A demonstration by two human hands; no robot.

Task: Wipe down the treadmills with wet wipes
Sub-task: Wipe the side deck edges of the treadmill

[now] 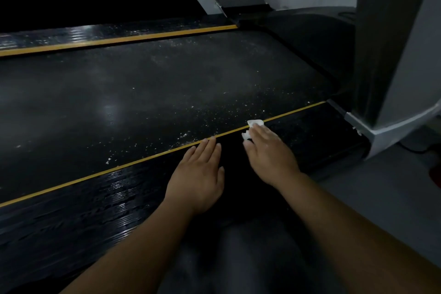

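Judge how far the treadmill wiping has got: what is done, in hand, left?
Done, seemingly: the near side rail shines wet. In hand: the right hand presses a wet wipe onto the yellow stripe; the left hand rests flat on the rail. Left: the belt, speckled with white dust.

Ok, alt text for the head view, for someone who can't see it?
The right hand presses a white wet wipe onto the black side rail by its yellow stripe; the left hand rests flat beside it. White specks dot the treadmill belt.
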